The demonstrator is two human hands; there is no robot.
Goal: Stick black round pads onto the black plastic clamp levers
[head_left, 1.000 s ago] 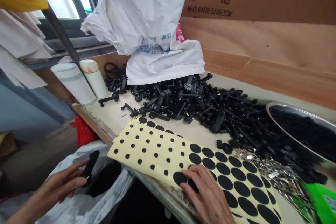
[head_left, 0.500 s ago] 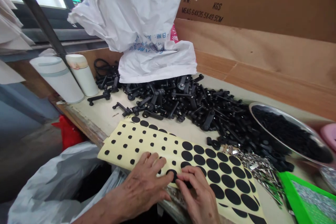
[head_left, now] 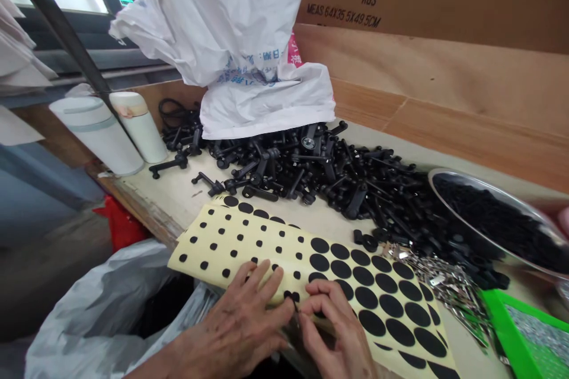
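At the tabletop's (head_left: 178,192) near edge the left hand (head_left: 242,323) lies flat, fingers (head_left: 262,275) spread, on a yellow sheet (head_left: 249,235) of black discs, while the right hand's (head_left: 335,331) fingers seem to pinch one black disc (head_left: 291,297) beside it, with a pile of black handles (head_left: 320,172) behind.

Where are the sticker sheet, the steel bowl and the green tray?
sticker sheet (head_left: 267,235): head view, bare yellow backing between the black dots.
steel bowl (head_left: 489,243): head view, near rim.
green tray (head_left: 504,325): head view, left wall.
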